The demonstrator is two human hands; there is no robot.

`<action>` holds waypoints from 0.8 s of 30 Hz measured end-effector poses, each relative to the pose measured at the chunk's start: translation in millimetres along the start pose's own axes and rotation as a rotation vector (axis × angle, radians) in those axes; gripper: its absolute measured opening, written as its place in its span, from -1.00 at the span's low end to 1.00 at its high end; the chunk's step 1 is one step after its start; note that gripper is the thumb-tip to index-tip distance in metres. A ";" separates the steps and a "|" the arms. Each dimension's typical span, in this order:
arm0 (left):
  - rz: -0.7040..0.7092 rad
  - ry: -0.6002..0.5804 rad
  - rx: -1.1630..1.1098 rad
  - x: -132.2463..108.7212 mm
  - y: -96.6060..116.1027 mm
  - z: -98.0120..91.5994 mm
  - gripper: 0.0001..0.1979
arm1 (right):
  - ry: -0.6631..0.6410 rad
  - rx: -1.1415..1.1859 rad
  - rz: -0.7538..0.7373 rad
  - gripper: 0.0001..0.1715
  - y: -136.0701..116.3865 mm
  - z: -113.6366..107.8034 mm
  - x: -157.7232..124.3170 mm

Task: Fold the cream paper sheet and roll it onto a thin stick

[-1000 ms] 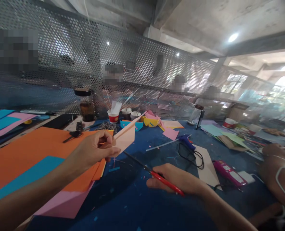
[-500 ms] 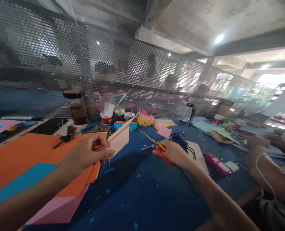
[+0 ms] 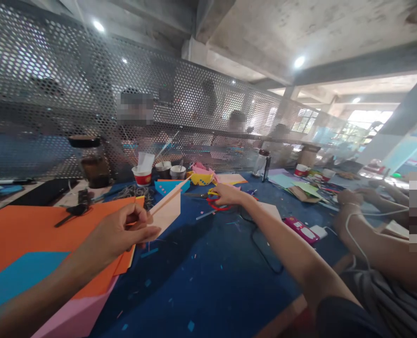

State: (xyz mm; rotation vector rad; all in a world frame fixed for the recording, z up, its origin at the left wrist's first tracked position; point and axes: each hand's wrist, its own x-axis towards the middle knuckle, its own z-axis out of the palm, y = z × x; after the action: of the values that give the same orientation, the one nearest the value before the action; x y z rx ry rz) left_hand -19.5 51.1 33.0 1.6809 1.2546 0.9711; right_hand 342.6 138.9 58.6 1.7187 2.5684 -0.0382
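Observation:
My left hand [image 3: 132, 227] pinches a folded piece of pale peach paper [image 3: 168, 209] and holds it above the table. Farther away, my right hand [image 3: 227, 195] is closed on the handles of red and yellow scissors [image 3: 213, 201]. Their blades point left, toward the far side of the peach paper. Just behind the blades stands a blue folded paper piece [image 3: 162, 187] with pink dots. A yellow paper piece with blue dots [image 3: 201, 179] lies beyond my right hand.
Orange sheets [image 3: 102, 216] lie under my left forearm, with a blue sheet [image 3: 25, 272] on top. Paper cups [image 3: 142, 177] and a dark jar [image 3: 94, 164] line the mesh partition [image 3: 99, 94]. A magenta device [image 3: 299, 230] lies right, near another person's arm [image 3: 366, 239].
My right hand has reached forward and left with the scissors, toward the dotted paper pieces. My left hand still holds the peach paper. The view has turned somewhat to the right.

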 end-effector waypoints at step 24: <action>-0.091 -0.166 -0.042 -17.1 -2.7 25.0 -0.42 | 0.589 0.047 0.187 -0.67 -55.7 44.5 -59.6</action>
State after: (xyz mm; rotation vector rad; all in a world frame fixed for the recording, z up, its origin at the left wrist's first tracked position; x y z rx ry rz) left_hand -1.2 31.1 19.1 1.6224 1.1824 0.7814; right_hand 315.1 60.4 17.0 2.2572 2.7648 0.4901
